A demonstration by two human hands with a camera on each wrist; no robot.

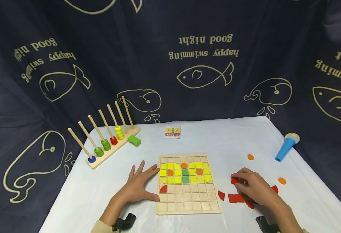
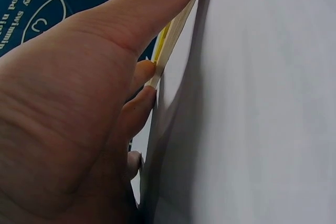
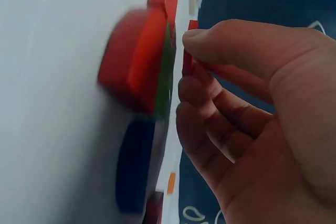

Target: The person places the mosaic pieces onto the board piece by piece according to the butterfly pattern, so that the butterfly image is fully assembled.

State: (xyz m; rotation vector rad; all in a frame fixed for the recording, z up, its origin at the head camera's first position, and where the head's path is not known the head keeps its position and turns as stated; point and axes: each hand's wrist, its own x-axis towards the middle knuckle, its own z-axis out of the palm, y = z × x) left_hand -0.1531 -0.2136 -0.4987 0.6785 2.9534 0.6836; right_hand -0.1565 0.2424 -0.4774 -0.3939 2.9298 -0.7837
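I am seeing a plain beige left sleeve that is ending before a black, rounded wrist device on a dark band, while at the right a similar black device is showing near a small beige sleeve edge.

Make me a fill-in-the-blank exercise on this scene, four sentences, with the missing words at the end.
1. The right hand pinches a piece coloured ____.
2. The left hand touches the wooden grid board along its ____ edge, as the wearer sees it.
3. The small card beyond the board shows a picture of a ____.
4. Beside the bead rack lies a block coloured ____.

Missing words: red; left; butterfly; green.
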